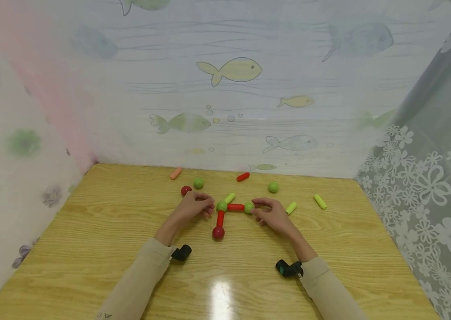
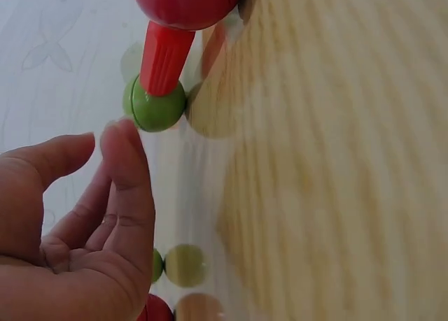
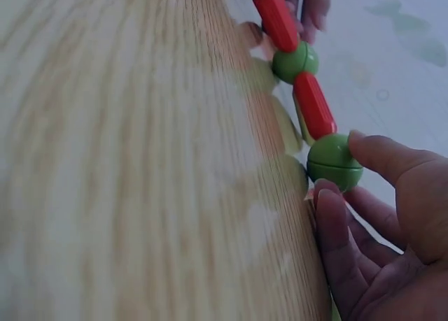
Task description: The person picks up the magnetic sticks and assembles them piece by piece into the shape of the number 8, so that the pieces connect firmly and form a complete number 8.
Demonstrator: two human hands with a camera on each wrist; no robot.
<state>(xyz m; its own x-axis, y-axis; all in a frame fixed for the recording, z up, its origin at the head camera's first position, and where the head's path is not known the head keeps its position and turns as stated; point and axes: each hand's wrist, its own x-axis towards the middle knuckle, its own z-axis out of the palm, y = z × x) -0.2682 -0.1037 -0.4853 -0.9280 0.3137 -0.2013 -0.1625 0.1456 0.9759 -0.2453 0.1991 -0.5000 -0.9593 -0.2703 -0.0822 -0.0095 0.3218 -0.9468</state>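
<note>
Joined balls and sticks lie on the table: a middle green ball (image 1: 222, 206), a red stick (image 1: 235, 207) running right to another green ball (image 3: 334, 161), and a second red stick (image 1: 220, 218) running toward the person to a dark red ball (image 1: 218, 233). A yellow-green stick (image 1: 230, 198) points away from the middle ball. My right hand (image 1: 272, 215) pinches the right-end green ball between thumb and fingers. Just left of the middle ball is my left hand (image 1: 195, 206), thumb and forefinger apart with nothing between them; in the left wrist view its fingertips (image 2: 120, 143) come close to that ball.
Behind the left hand lie a red ball (image 1: 186, 190), a green ball (image 1: 199, 182) and an orange stick (image 1: 175, 173). Farther right are a red stick (image 1: 243, 177), a green ball (image 1: 273, 187) and yellow-green sticks (image 1: 320, 202), one beside the right hand. A fish-patterned curtain (image 1: 229, 124) borders the table's back.
</note>
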